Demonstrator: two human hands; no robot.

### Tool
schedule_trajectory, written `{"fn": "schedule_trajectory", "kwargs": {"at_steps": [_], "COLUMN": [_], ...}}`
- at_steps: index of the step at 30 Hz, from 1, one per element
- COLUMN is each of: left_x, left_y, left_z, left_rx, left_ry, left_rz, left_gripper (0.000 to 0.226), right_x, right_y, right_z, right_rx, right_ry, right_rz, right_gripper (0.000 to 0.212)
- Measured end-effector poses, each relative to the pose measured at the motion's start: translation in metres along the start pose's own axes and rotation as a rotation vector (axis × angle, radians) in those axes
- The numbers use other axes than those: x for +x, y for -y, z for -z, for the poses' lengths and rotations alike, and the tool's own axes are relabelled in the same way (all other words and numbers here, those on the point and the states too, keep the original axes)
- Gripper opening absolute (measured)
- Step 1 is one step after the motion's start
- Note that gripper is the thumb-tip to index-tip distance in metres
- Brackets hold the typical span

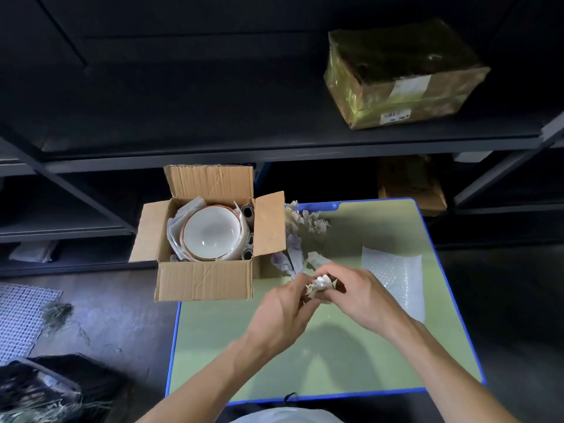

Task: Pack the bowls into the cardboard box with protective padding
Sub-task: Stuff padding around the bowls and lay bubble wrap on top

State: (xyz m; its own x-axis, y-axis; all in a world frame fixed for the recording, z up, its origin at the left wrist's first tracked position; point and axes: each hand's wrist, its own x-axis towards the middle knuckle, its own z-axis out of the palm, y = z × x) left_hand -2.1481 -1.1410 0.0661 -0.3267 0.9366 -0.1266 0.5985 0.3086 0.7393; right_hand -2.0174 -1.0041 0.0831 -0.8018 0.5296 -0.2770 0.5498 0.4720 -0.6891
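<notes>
An open cardboard box [204, 282] stands at the left far corner of the green table [329, 355], its flaps spread. Inside lies a white bowl [210, 233] with an orange rim, white padding sheets on its left and cardboard rolls [247, 212] on its right. Over the table's middle, my left hand [282, 312] and my right hand [363, 296] both grip one crumpled paper wad [319, 285] between them, fingers curled round it.
More crumpled paper pieces [300, 227] lie right of the box. A bubble-wrap sheet [396, 276] lies at the table's right side. A taped brown parcel [403, 77] sits on the dark shelf behind. White mesh [18, 315] and dark fibres lie on the floor, left.
</notes>
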Motion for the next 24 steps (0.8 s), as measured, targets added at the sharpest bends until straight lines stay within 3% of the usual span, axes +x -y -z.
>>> {"fn": "schedule_trajectory", "kwargs": {"at_steps": [7,11,17,24], "left_x": [-0.009,-0.004,-0.008,-0.012], "left_y": [-0.008,0.004,0.030,0.055], "left_z": [0.052,0.075,0.100,0.120], "left_rx": [-0.165,-0.229,-0.247,-0.141], "left_ry": [-0.202,-0.343,-0.325,-0.355], "left_rz": [0.113,0.162,0.224,0.217], "left_gripper": [0.040,0.018,0.013,0.031], "right_x": [0.022,0.041,0.062,0.084], "right_y": [0.052,0.078,0.102,0.120], "right_z": [0.008,-0.001,-0.011,-0.031], "right_rx": [-0.052,-0.071,-0.137,-0.218], "right_ry": [-0.034,-0.075,-0.087,-0.075], "right_rz": [0.190,0.257,0.308,0.315], "right_gripper": [0.025,0.032,0.031,0.037]}}
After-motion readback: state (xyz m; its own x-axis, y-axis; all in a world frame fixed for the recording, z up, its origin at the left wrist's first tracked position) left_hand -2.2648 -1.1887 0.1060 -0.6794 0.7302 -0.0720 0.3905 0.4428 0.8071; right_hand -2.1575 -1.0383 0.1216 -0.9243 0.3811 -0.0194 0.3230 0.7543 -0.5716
